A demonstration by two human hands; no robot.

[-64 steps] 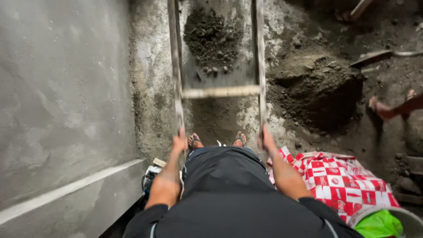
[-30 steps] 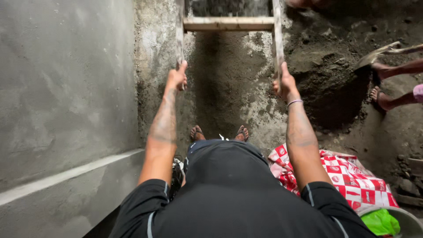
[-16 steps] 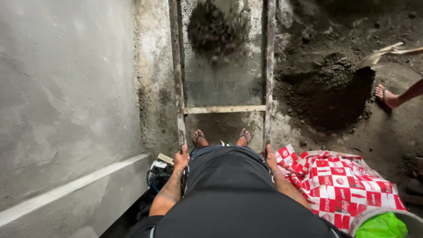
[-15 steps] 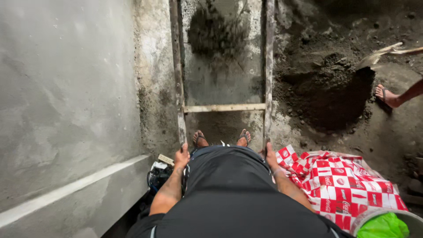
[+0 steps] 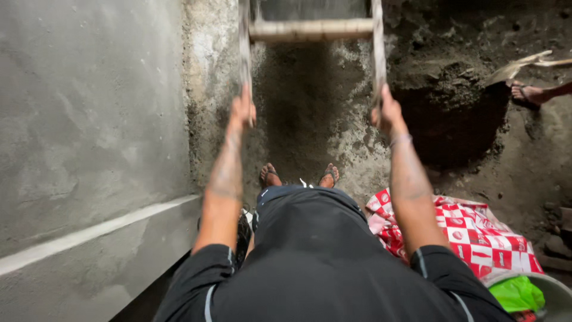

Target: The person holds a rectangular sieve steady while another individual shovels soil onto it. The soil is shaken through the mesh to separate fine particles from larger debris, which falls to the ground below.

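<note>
Both hands — left hand (image 5: 242,111), right hand (image 5: 386,113) — grip wooden sieve frame (image 5: 310,30) rails.

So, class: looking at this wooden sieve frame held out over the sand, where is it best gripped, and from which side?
Probably by the near ends of its two long side rails, from the end nearest the person. The wooden sieve frame runs lengthwise away from the body, with a crossbar joining the rails, so one hand per rail should keep it level. The left hand and right hand each wrap a rail end this way.
</note>
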